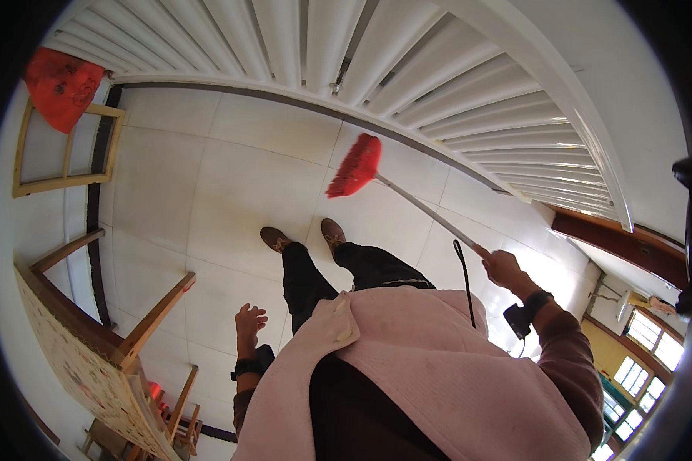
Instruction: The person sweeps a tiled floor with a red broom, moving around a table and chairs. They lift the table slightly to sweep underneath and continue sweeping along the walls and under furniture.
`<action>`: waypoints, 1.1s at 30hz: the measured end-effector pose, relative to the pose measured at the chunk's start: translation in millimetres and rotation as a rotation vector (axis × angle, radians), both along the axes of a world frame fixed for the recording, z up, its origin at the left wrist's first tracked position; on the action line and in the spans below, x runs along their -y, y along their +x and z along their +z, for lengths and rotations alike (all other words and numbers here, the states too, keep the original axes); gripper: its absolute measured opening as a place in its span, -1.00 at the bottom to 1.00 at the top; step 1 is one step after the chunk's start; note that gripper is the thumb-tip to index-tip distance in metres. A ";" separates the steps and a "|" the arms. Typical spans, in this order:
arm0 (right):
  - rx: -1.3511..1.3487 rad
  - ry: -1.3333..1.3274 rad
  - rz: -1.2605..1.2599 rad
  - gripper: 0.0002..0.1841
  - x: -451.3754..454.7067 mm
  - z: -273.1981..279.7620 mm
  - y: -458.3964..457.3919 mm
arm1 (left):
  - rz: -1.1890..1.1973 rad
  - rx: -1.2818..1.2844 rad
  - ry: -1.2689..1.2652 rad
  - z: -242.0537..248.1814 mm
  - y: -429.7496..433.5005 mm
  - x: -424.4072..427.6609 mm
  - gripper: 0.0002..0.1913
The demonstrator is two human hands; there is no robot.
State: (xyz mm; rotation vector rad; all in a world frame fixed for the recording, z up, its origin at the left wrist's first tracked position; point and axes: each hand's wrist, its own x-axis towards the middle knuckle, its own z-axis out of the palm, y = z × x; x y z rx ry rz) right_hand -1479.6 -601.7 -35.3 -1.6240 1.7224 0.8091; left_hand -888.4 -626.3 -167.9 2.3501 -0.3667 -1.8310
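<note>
My right hand [500,266] is closed around the upper part of a broom's pale handle [424,208]. The broom's red head [357,167] is tilted over the tiled floor, its red bristles pointing left and slightly blurred. My left hand [250,322] hangs beside my body with its fingers loosely curled and apart, holding nothing. Both wrists carry black strapped devices. Between my hands lie the pink coat [427,334] and black trousers, with brown shoes [333,231] on the floor.
A white slatted radiator [300,46] runs along the wall ahead. At left stand a wooden frame [63,183] with a red bag [63,86] above it, and a wooden table [92,357] with a patterned cover. Windows [640,374] show at far right.
</note>
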 end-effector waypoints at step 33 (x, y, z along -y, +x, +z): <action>0.031 -0.150 0.503 -0.53 168.0 26.9 94.1 | 0.124 0.817 -0.570 31.3 123.1 -51.4 -0.46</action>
